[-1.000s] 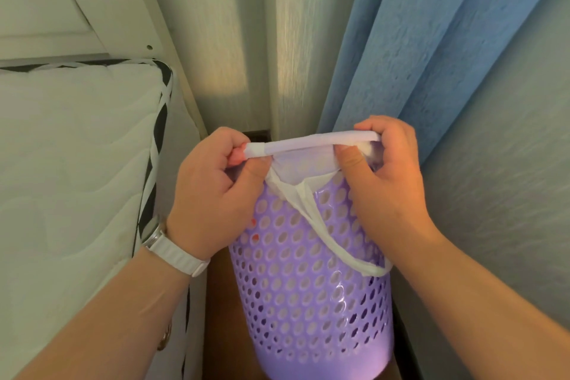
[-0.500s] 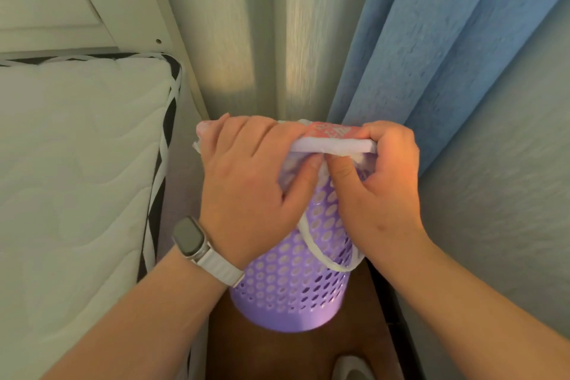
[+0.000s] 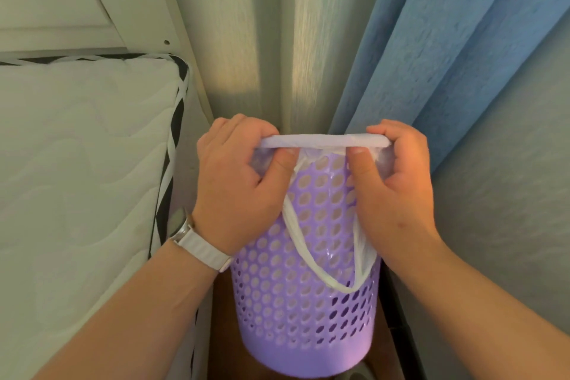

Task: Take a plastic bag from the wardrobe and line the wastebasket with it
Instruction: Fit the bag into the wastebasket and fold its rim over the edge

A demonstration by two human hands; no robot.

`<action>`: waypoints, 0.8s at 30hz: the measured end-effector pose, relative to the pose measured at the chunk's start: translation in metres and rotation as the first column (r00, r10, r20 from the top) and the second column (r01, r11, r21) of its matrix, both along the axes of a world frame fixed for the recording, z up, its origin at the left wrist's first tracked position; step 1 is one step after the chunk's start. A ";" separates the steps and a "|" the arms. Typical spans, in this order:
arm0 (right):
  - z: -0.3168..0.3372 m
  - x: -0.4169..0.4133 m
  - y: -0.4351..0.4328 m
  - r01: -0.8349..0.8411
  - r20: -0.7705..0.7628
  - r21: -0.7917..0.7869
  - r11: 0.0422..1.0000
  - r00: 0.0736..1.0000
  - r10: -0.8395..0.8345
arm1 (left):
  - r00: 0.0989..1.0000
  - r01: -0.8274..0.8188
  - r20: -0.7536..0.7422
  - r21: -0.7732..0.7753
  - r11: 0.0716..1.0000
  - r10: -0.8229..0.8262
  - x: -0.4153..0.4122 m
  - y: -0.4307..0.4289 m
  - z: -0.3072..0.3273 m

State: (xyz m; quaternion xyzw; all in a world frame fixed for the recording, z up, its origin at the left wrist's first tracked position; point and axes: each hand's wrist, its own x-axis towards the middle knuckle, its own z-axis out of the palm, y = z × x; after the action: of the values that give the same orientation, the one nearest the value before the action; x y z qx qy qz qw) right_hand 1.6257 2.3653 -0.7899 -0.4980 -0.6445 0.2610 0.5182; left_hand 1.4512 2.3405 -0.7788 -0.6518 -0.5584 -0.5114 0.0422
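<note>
**Plastic bag** [image 3: 324, 142]. White, thin film. Judged very light, limp and a little slippery, and likely to tear if stretched hard over an edge. Location: inside the wastebasket [image 3: 308, 333], with its mouth turned out over the near rim as a rolled band. One handle loop [image 3: 311, 259] hangs down the outer wall. Best hold, by judgement: the rolled band itself, at two spots well apart, so the film draws evenly.

**Wastebasket.** Purple plastic with a perforated wall, set in the gap between bed [image 3: 77, 163] and curtain [image 3: 447, 55]. Judged light and fairly stiff, and apt to tip or slide if the band is pulled sideways.

**Left hand** [image 3: 237, 191]. Narrow grip: fingers curled over the left end of the band, thumb pressed beneath it. Wristwatch [image 3: 185, 231] on the wrist.

**Right hand** [image 3: 398, 188]. Narrow grip: fingers curled over the right end of the band, thumb beneath.

**Not seen.** The far rim is hidden behind the band, so whether the bag sits over it all round cannot be told.
</note>
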 end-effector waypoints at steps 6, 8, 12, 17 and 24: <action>0.003 0.002 0.001 0.031 0.019 0.035 0.999 0.999 -0.032 | 0.996 0.062 0.067 -0.047 0.997 -0.059 0.002 -0.001 0.000; 0.001 0.002 0.002 0.042 0.038 0.078 0.996 0.998 -0.046 | 0.998 0.057 -0.008 -0.053 0.997 -0.057 0.002 -0.003 0.002; -0.002 -0.001 0.002 0.041 0.102 0.182 0.982 0.993 -0.061 | 0.972 -0.018 -0.233 0.024 1.000 0.023 0.011 -0.006 0.007; -0.005 -0.007 -0.003 0.014 0.169 0.144 0.990 0.985 -0.038 | 0.967 -0.033 -0.253 0.006 0.999 0.033 0.013 -0.005 -0.001; -0.005 -0.003 -0.001 -0.010 0.086 0.027 1.000 0.996 0.008 | 0.997 0.011 -0.081 -0.023 1.000 -0.013 -0.001 -0.003 0.000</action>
State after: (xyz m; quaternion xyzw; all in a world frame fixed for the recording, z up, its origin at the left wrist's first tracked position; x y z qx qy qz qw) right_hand 1.6229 2.3647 -0.7951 -0.4987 -0.6720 0.2328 0.4955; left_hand 1.4504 2.3374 -0.7786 -0.6760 -0.5579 -0.4783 0.0544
